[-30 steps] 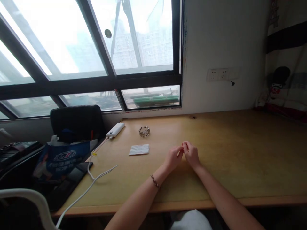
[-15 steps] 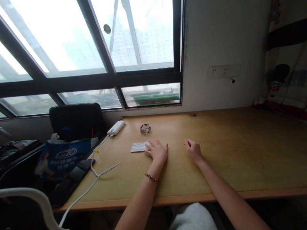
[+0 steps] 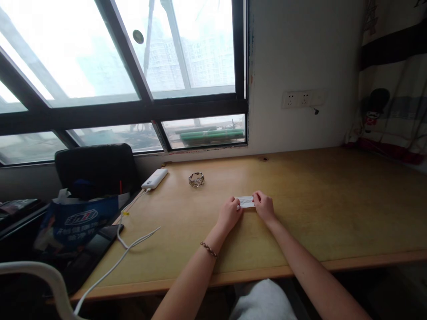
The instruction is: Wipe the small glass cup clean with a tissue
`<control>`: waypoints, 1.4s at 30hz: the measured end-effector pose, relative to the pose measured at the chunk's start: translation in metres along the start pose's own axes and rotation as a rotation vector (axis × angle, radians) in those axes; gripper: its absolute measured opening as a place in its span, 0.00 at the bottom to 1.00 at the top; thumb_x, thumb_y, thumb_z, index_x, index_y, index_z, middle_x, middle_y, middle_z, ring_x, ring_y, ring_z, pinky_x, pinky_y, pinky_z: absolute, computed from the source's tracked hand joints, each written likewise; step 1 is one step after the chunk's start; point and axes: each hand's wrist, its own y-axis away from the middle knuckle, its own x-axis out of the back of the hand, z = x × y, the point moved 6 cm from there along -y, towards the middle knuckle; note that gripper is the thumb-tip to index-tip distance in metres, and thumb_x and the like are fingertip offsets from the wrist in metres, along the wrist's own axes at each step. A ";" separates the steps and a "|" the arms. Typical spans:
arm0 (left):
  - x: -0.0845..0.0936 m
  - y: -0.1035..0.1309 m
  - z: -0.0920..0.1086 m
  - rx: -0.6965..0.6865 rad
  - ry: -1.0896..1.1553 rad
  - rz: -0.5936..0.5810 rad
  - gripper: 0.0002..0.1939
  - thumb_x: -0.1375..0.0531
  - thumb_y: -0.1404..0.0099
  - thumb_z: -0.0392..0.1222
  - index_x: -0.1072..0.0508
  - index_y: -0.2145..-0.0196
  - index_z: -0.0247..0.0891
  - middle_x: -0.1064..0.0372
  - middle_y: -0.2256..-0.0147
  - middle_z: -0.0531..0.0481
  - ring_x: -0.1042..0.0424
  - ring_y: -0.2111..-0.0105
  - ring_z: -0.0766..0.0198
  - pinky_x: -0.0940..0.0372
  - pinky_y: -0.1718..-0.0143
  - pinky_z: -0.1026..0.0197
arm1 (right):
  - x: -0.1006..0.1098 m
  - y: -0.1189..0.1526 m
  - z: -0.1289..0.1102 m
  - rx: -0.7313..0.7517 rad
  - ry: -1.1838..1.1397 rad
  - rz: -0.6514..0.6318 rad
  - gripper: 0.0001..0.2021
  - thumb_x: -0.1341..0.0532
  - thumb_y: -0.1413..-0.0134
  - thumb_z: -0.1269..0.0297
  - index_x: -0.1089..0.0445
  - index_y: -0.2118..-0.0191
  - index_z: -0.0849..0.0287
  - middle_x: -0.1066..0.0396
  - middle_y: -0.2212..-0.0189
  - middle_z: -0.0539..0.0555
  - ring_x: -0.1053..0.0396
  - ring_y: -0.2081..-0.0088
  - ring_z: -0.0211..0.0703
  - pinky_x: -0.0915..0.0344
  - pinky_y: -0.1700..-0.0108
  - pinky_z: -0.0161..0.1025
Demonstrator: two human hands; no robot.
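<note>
A small white tissue (image 3: 246, 202) is stretched between my two hands, low over the wooden table (image 3: 200, 249). My left hand (image 3: 230, 214) is closed on its left end, and a braided bracelet circles that wrist. On the tissue's right end my right hand (image 3: 264, 206) is closed too, fingers curled. The fingers cover both ends of the tissue. Farther back and to the left, a silvery ring-shaped object (image 3: 196, 179) stands on the table.
A white power bank (image 3: 155, 178) with a white cable (image 3: 125, 255) lies at the table's left edge. Beyond that edge are a black chair (image 3: 96, 166) and a blue bag (image 3: 80, 220). Behind the table are a window and a wall with sockets (image 3: 303, 99).
The tissue has moved right from its spot on the left. My left hand, spread beside it before, has closed on it, and my right hand now grips its other end.
</note>
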 end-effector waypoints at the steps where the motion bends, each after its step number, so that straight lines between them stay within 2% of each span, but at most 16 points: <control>1: 0.001 0.000 0.000 -0.005 0.006 -0.007 0.03 0.47 0.44 0.38 0.35 0.72 0.36 0.39 0.69 0.50 0.37 0.70 0.67 0.42 0.68 0.66 | 0.000 0.000 -0.001 0.000 0.003 0.001 0.14 0.54 0.47 0.61 0.35 0.74 0.58 0.32 0.80 0.51 0.36 0.77 0.37 0.44 0.72 0.31; 5: 0.006 -0.002 -0.001 -0.011 0.018 0.020 0.09 0.52 0.41 0.35 0.34 0.74 0.37 0.38 0.71 0.50 0.37 0.70 0.68 0.42 0.68 0.66 | 0.002 0.000 -0.015 0.130 0.030 -0.039 0.10 0.47 0.52 0.58 0.33 0.71 0.58 0.30 0.73 0.53 0.35 0.68 0.40 0.42 0.65 0.34; 7: 0.011 -0.002 0.001 -0.019 0.034 0.074 0.10 0.52 0.40 0.36 0.33 0.73 0.37 0.37 0.71 0.49 0.37 0.68 0.66 0.41 0.66 0.64 | 0.000 0.003 -0.024 0.222 0.029 -0.115 0.10 0.43 0.56 0.58 0.32 0.70 0.58 0.30 0.71 0.54 0.35 0.65 0.42 0.42 0.62 0.36; 9: 0.018 -0.002 0.004 -0.025 0.067 0.159 0.09 0.52 0.40 0.36 0.32 0.70 0.39 0.37 0.67 0.48 0.38 0.62 0.64 0.41 0.61 0.61 | -0.004 0.006 -0.026 0.236 0.010 -0.203 0.09 0.43 0.57 0.59 0.31 0.70 0.57 0.30 0.72 0.53 0.35 0.67 0.41 0.41 0.63 0.35; 12: 0.032 0.000 0.004 0.035 0.140 0.343 0.12 0.50 0.41 0.37 0.36 0.58 0.40 0.42 0.55 0.45 0.44 0.51 0.59 0.46 0.52 0.55 | -0.005 0.005 -0.018 0.118 -0.080 -0.201 0.10 0.46 0.53 0.60 0.30 0.74 0.58 0.30 0.77 0.52 0.35 0.73 0.38 0.42 0.69 0.33; 14: 0.037 0.002 -0.003 0.134 0.220 0.447 0.22 0.46 0.43 0.40 0.45 0.50 0.39 0.50 0.48 0.42 0.52 0.46 0.57 0.51 0.48 0.52 | -0.003 0.002 -0.009 -0.013 -0.233 -0.126 0.11 0.46 0.54 0.59 0.30 0.75 0.60 0.31 0.79 0.51 0.35 0.76 0.38 0.42 0.72 0.33; 16: 0.033 0.002 -0.014 0.276 0.371 0.479 0.32 0.42 0.46 0.42 0.52 0.47 0.36 0.55 0.46 0.38 0.54 0.45 0.54 0.52 0.47 0.51 | -0.004 -0.001 0.001 -0.170 -0.491 -0.090 0.12 0.44 0.57 0.56 0.31 0.73 0.61 0.30 0.78 0.51 0.35 0.76 0.38 0.41 0.74 0.33; 18: 0.020 0.001 -0.027 0.429 0.653 0.423 0.36 0.40 0.49 0.43 0.54 0.47 0.36 0.53 0.47 0.37 0.49 0.47 0.54 0.47 0.49 0.52 | -0.009 -0.002 0.007 -0.318 -0.789 -0.111 0.12 0.41 0.60 0.56 0.33 0.70 0.60 0.29 0.75 0.51 0.34 0.75 0.39 0.38 0.73 0.34; 20: 0.001 -0.002 -0.033 0.535 1.031 0.290 0.33 0.42 0.47 0.42 0.54 0.48 0.37 0.46 0.50 0.37 0.40 0.51 0.57 0.41 0.53 0.55 | -0.014 -0.002 0.009 -0.416 -1.032 -0.152 0.14 0.38 0.64 0.59 0.34 0.68 0.60 0.29 0.72 0.52 0.33 0.73 0.40 0.36 0.71 0.36; 22: -0.013 -0.004 -0.029 0.572 1.341 0.151 0.26 0.44 0.44 0.40 0.50 0.50 0.36 0.40 0.54 0.39 0.34 0.57 0.60 0.37 0.58 0.58 | -0.016 -0.002 0.006 -0.461 -1.179 -0.198 0.14 0.37 0.66 0.63 0.34 0.67 0.60 0.29 0.71 0.52 0.32 0.72 0.40 0.35 0.69 0.38; 23: -0.016 -0.005 -0.026 0.575 1.434 0.103 0.23 0.45 0.44 0.40 0.47 0.52 0.36 0.37 0.56 0.39 0.32 0.59 0.61 0.36 0.59 0.58 | -0.016 -0.001 0.005 -0.469 -1.227 -0.216 0.14 0.37 0.66 0.65 0.33 0.67 0.60 0.29 0.71 0.52 0.32 0.71 0.40 0.35 0.68 0.38; 25: -0.016 -0.006 -0.023 0.566 1.515 0.078 0.21 0.43 0.46 0.39 0.42 0.55 0.35 0.35 0.58 0.40 0.31 0.62 0.61 0.35 0.61 0.59 | -0.015 0.000 0.001 -0.474 -1.286 -0.262 0.12 0.38 0.65 0.67 0.33 0.67 0.60 0.29 0.70 0.51 0.32 0.70 0.39 0.35 0.66 0.37; 30: -0.010 -0.005 -0.019 0.517 1.539 0.118 0.27 0.36 0.56 0.38 0.39 0.58 0.33 0.32 0.62 0.42 0.30 0.64 0.60 0.35 0.63 0.59 | -0.018 0.008 -0.013 -0.522 -1.257 -0.457 0.13 0.43 0.57 0.59 0.32 0.66 0.62 0.28 0.71 0.54 0.31 0.69 0.43 0.34 0.68 0.38; 33: -0.008 -0.005 -0.016 0.473 1.510 0.087 0.26 0.36 0.56 0.39 0.37 0.58 0.32 0.31 0.63 0.42 0.30 0.66 0.60 0.36 0.63 0.59 | -0.020 0.010 -0.015 -0.526 -1.248 -0.463 0.14 0.39 0.61 0.60 0.32 0.66 0.63 0.27 0.73 0.55 0.30 0.70 0.44 0.34 0.68 0.38; 37: -0.007 -0.004 -0.019 0.430 1.348 0.097 0.22 0.38 0.53 0.41 0.35 0.60 0.32 0.31 0.64 0.43 0.30 0.67 0.61 0.36 0.66 0.61 | -0.023 0.008 0.001 -0.512 -1.137 -0.334 0.13 0.35 0.67 0.63 0.31 0.71 0.64 0.27 0.75 0.55 0.30 0.74 0.44 0.34 0.70 0.39; 42: 0.002 -0.009 -0.034 0.361 0.890 0.163 0.14 0.44 0.48 0.39 0.34 0.62 0.34 0.31 0.73 0.49 0.32 0.76 0.67 0.37 0.73 0.65 | -0.022 0.000 0.033 -0.523 -0.892 -0.077 0.11 0.37 0.67 0.64 0.31 0.73 0.64 0.27 0.75 0.56 0.30 0.73 0.46 0.34 0.72 0.39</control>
